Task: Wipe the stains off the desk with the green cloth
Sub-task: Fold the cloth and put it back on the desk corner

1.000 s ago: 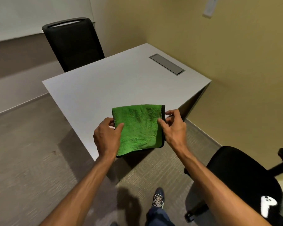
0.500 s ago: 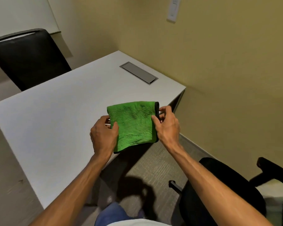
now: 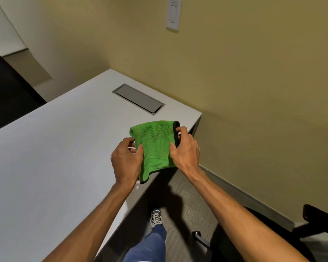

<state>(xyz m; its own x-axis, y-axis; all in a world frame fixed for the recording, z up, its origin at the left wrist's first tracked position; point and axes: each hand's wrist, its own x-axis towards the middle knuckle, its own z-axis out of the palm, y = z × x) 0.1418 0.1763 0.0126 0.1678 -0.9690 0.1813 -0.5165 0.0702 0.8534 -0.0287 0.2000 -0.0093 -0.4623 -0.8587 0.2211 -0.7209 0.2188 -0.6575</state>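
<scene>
I see the folded green terry cloth (image 3: 155, 146) held above the near right corner of the white rectangular table (image 3: 55, 148). My left hand (image 3: 126, 161) pinches its left edge, and my right hand (image 3: 186, 150) pinches its black-trimmed right edge.

black office chairs (image 3: 284, 241), wall switch plate (image 3: 173, 15), grey carpet (image 3: 186, 201)
</scene>
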